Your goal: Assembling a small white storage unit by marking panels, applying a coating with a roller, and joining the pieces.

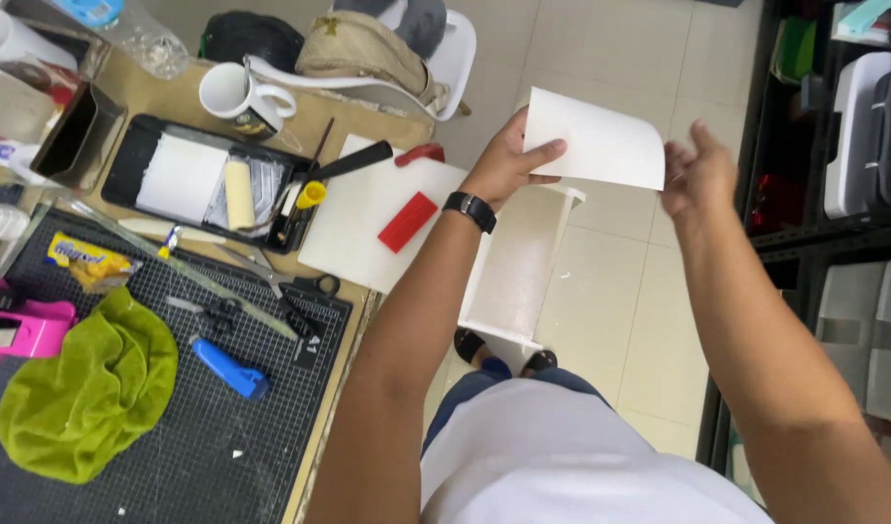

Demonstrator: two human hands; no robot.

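White sheet [600,141] held up in air, above white shelf piece [516,267], well off surface [164,102]. Left hand [508,160] pinching sheet's left edge, thumb on front: grip clenched on sheet. Right hand [699,175] at sheet's right edge, fingers spread, grip released, perhaps only touching. Sheet already bowing. Risks: one-sided hold could let sheet sag, crease or slip to floor; swing left of shelf piece could brush red scraper [407,221] or paint tray [208,180], picking up smears.
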